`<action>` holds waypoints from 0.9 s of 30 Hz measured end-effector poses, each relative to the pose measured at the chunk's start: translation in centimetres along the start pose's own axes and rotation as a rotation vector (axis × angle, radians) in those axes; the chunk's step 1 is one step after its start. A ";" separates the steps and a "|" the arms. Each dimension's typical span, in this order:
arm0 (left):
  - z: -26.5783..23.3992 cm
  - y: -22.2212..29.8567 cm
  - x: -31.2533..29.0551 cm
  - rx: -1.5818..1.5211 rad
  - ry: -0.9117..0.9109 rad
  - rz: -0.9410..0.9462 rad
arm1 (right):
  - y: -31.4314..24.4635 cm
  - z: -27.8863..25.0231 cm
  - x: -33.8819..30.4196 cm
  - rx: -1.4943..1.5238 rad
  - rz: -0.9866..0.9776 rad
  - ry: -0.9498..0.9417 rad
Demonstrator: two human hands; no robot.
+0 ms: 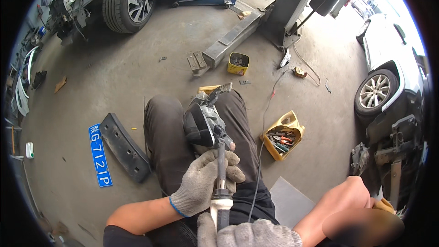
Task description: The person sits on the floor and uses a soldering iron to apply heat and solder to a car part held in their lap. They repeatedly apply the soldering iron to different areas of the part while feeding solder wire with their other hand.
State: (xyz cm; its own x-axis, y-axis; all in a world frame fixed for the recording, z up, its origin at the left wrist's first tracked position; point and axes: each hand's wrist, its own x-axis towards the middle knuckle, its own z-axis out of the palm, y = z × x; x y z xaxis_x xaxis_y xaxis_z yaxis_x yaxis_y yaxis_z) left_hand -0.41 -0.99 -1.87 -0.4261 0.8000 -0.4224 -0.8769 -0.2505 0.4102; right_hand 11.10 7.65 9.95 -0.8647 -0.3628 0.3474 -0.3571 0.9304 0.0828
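Left fingers [234, 174] around metal shaft [221, 167]

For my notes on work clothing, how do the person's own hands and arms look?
The left hand wears a greyish knitted glove with blue cuff edging; the right hand, a similar greyish glove. Both forearms are bare. A black left sleeve shows.

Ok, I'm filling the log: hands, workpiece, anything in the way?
Right hand gripping tool handle; left hand curled around metal barrel. Black part between thighs, at barrel's far end. Possible snag: cord beside right thigh.
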 end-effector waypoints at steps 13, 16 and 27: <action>-0.8 -0.5 -0.4 0.067 0.007 0.060 | 3.5 -0.1 -1.0 0.002 -0.186 0.166; -0.5 -0.5 -0.2 0.038 -0.007 0.058 | 4.5 -0.5 -0.8 -0.001 -0.281 0.105; -1.3 -0.7 0.0 0.011 -0.018 0.040 | 3.4 0.2 -0.9 -0.024 -0.249 0.103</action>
State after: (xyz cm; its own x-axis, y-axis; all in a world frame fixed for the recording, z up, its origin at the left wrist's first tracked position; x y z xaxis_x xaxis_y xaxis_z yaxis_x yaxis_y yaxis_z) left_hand -0.08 -1.54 -3.20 -0.4565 0.7993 -0.3909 -0.8568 -0.2764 0.4354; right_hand 10.56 11.10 9.77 -0.7103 -0.5745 0.4068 -0.5445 0.8146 0.1997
